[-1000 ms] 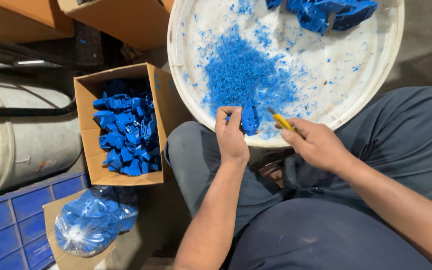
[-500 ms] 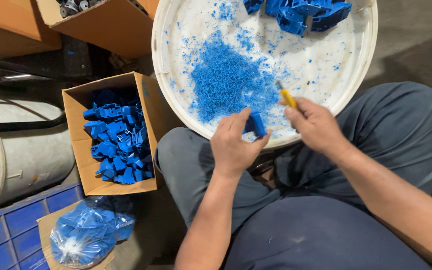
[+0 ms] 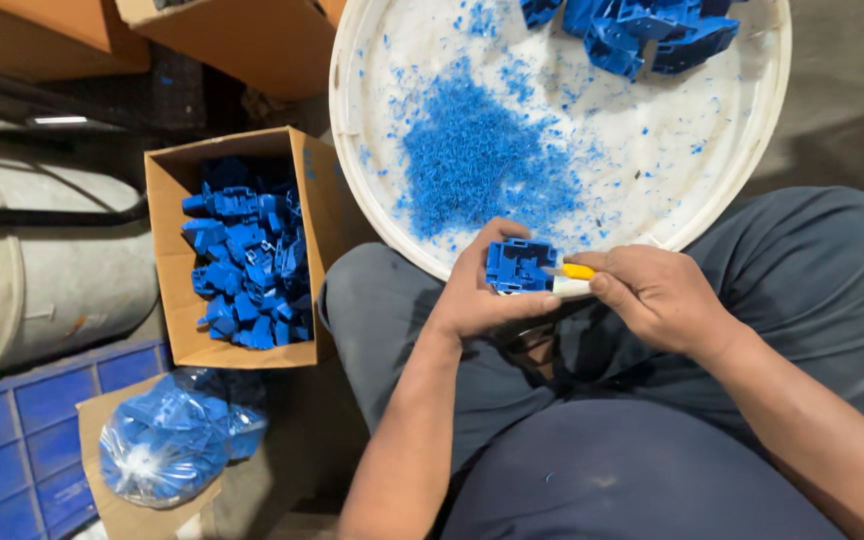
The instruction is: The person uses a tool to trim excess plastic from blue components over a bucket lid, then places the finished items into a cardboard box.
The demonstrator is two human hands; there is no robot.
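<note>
While half a second ago turned edge-on and looking narrow, blue plastic part [image 3: 519,265] now showing its broad ribbed face up to the camera. Held over the near rim of white round tray [image 3: 372,215], above the lap. Left hand [image 3: 479,290] clamped on its left side, thumb underneath. Right hand [image 3: 657,295] closed around yellow-handled knife [image 3: 574,272], tip touching the right edge of the part. Long axis of the part lying left to right, the knife in line with it. Loose blue shavings [image 3: 477,160] further on the tray. Cardboard box [image 3: 174,250] of blue pieces at the left.
</note>
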